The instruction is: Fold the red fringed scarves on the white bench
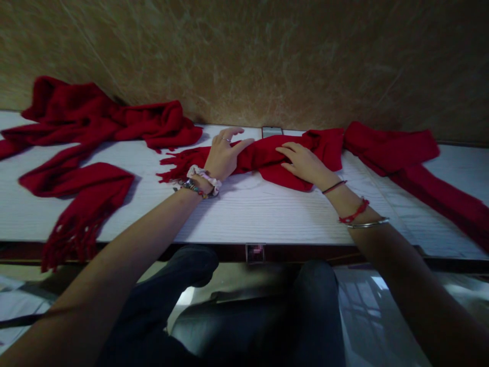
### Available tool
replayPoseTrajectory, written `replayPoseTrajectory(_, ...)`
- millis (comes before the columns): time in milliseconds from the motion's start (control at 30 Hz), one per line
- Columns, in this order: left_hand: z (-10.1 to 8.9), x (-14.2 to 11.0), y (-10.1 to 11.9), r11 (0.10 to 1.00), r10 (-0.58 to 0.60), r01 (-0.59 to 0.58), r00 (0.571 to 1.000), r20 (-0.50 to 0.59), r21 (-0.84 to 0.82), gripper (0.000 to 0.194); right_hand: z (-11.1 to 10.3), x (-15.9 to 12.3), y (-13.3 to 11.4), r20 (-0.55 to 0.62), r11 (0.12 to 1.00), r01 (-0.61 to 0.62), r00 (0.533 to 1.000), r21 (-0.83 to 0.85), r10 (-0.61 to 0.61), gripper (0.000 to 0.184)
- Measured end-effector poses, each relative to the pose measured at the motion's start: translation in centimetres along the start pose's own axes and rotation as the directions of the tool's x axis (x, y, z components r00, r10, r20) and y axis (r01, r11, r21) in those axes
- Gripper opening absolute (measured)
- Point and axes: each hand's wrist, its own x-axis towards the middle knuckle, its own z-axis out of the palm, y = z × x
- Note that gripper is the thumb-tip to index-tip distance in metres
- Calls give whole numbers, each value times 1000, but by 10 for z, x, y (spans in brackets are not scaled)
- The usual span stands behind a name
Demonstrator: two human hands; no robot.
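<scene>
A red fringed scarf lies bunched lengthwise on the white table in front of me, its fringe pointing left. My left hand is over the fringed end, with thumb and fingers apart; a ring is on one finger. Further right, my right hand rests on the scarf's middle, fingers stretched out over the cloth. Neither hand is closed around the fabric. The scarf's right end lies in loose folds near another red scarf.
A heap of red scarf cloth lies on the left, with a fringed end hanging over the front edge. Behind the middle scarf, a phone-like flat object lies against the marbled wall. The white table is narrow; my knees are below it.
</scene>
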Motion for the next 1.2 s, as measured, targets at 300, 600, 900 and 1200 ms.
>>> replayPoseTrajectory(300,1,-4,10,998,36,-53,951,308,44,41,-8,7,2,-185,988,-139,971,70,150,23)
replayPoseTrajectory(600,-3,-6,-5,984,113,-88,981,157,-154,27,-28,-5,0,106,941,2,994,337,-40,21)
replayPoseTrajectory(900,-5,-6,8,987,136,-124,983,126,-97,29,-14,5,-28,-40,978,86,996,190,-80,18)
replayPoseTrajectory(1200,-10,-5,-2,996,83,-83,997,-2,-23,28,-20,8,-17,-238,841,-95,937,532,257,28)
